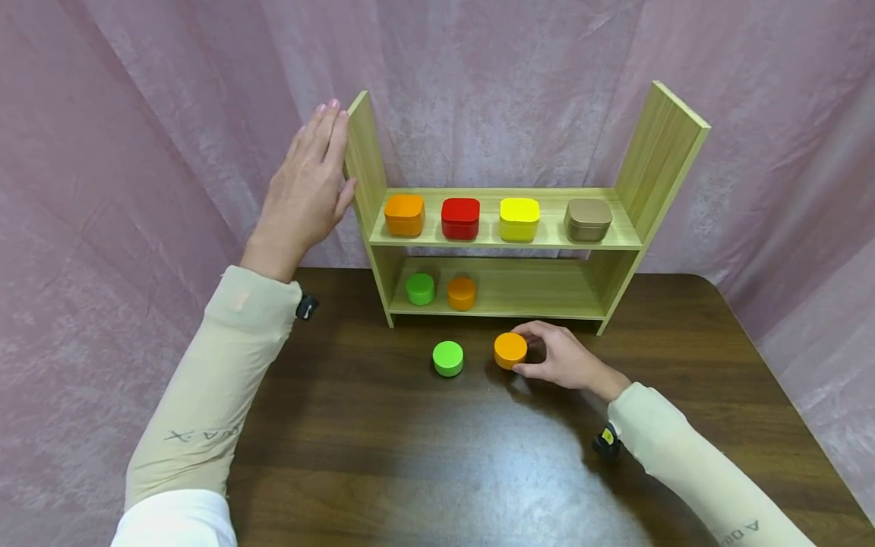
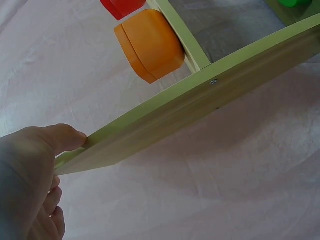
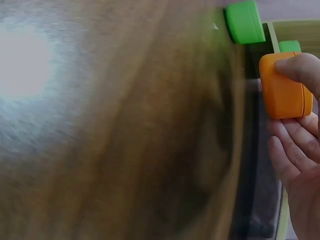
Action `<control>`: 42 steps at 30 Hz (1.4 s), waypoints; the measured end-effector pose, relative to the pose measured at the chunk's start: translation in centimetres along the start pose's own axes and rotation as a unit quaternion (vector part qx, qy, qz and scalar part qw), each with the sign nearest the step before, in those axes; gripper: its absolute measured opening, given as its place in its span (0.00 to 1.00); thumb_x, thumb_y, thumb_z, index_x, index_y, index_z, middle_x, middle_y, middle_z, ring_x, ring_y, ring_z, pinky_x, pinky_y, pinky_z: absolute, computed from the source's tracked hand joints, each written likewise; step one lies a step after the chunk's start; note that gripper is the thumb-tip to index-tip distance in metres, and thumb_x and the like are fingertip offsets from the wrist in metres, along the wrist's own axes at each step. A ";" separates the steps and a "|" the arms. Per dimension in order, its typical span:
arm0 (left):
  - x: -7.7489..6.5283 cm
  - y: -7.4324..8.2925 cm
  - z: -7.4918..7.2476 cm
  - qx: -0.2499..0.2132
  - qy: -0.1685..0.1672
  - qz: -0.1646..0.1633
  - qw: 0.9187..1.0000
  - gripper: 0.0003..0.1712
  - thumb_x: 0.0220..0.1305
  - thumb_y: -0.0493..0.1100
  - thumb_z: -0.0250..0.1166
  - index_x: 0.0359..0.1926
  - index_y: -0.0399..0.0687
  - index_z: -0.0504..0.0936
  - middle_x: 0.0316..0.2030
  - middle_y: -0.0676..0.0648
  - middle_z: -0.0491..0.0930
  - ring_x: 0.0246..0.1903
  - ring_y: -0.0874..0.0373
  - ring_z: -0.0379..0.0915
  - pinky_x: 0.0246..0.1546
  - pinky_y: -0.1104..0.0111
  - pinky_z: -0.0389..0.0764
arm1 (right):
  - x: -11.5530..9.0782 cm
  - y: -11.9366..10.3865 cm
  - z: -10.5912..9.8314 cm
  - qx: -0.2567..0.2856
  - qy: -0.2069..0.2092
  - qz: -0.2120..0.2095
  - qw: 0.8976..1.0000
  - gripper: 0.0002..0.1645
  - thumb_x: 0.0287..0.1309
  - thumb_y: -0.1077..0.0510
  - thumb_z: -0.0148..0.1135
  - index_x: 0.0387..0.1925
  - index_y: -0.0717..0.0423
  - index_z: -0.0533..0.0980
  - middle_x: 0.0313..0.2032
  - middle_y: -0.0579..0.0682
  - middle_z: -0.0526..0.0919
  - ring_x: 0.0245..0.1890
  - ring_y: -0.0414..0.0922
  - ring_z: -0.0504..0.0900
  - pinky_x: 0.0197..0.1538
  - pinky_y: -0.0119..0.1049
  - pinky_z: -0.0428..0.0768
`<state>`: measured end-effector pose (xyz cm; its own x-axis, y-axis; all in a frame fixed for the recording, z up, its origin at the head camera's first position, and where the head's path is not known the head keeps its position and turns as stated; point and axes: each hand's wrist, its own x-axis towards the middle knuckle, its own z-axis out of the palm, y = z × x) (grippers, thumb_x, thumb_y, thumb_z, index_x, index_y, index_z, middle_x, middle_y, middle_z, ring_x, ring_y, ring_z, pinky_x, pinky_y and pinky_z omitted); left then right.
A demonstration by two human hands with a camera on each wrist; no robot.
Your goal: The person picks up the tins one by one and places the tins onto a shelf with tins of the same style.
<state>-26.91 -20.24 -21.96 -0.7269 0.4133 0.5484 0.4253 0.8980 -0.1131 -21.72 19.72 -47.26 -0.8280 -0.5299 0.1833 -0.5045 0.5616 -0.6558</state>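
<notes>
My left hand [image 1: 304, 186] lies with straight fingers along the outer side of the wooden shelf's left side panel [image 1: 368, 148]. Its thumb touches the panel's front edge in the left wrist view. Down at the table, my right hand [image 1: 560, 355] pinches a round orange container [image 1: 510, 350] between thumb and fingers. In the right wrist view the thumb presses on the orange container [image 3: 282, 90], with fingers on its far side. A round green container [image 1: 448, 358] sits to its left on the table.
The two-tier shelf [image 1: 526, 310] bears orange [image 1: 405, 215], red [image 1: 461, 219], yellow [image 1: 519, 220] and brown [image 1: 588, 220] square containers on top. Below stand round green [image 1: 420, 289] and orange [image 1: 462, 293] ones at left. A pink curtain [image 1: 492, 45] hangs behind the dark table [image 1: 383, 456].
</notes>
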 end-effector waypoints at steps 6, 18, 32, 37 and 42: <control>0.0 -0.1 0.0 -0.002 -0.002 0.000 1.000 0.45 0.77 0.42 0.60 0.84 0.35 0.47 0.85 0.37 0.46 0.85 0.43 0.42 0.85 0.51 0.50 | 0.7 -0.5 -1.1 -0.021 0.007 -0.005 1.000 0.35 0.54 0.55 0.81 0.62 0.60 0.79 0.57 0.55 0.87 0.53 0.53 0.88 0.60 0.54 0.86; 0.1 -0.1 0.0 -0.005 -0.003 0.002 1.000 0.46 0.77 0.41 0.61 0.84 0.36 0.47 0.85 0.38 0.46 0.85 0.44 0.42 0.86 0.52 0.49 | 3.1 -1.7 -2.9 0.007 0.004 0.013 1.000 0.36 0.54 0.57 0.81 0.63 0.62 0.77 0.58 0.57 0.85 0.55 0.54 0.87 0.63 0.52 0.85; 0.1 -0.1 0.1 -0.007 0.001 0.005 1.000 0.46 0.76 0.40 0.62 0.84 0.35 0.48 0.85 0.37 0.47 0.85 0.44 0.42 0.85 0.51 0.50 | 6.0 -1.5 -3.3 0.011 0.030 0.040 0.999 0.36 0.56 0.55 0.80 0.63 0.65 0.77 0.57 0.60 0.86 0.55 0.57 0.87 0.64 0.56 0.84; 0.1 -0.2 0.0 -0.006 -0.002 0.002 1.000 0.46 0.76 0.41 0.61 0.84 0.35 0.47 0.85 0.38 0.47 0.85 0.44 0.42 0.86 0.51 0.49 | 6.7 -1.1 -3.3 -0.001 0.044 0.057 0.997 0.38 0.58 0.53 0.79 0.65 0.66 0.76 0.59 0.63 0.85 0.56 0.58 0.86 0.64 0.55 0.83; 0.0 -0.3 0.1 -0.007 -0.003 0.002 1.000 0.46 0.76 0.41 0.61 0.84 0.35 0.47 0.85 0.37 0.47 0.85 0.44 0.42 0.86 0.51 0.49 | 7.4 -0.9 -3.3 -0.009 0.053 0.074 0.996 0.39 0.58 0.53 0.79 0.66 0.65 0.76 0.59 0.62 0.85 0.57 0.58 0.85 0.64 0.55 0.82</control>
<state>-27.07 -20.45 -21.99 -0.7280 0.4175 0.5437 0.4359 0.8941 -0.1028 -28.20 17.45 -42.89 -0.9148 -0.3697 0.1627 -0.3778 0.6410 -0.6681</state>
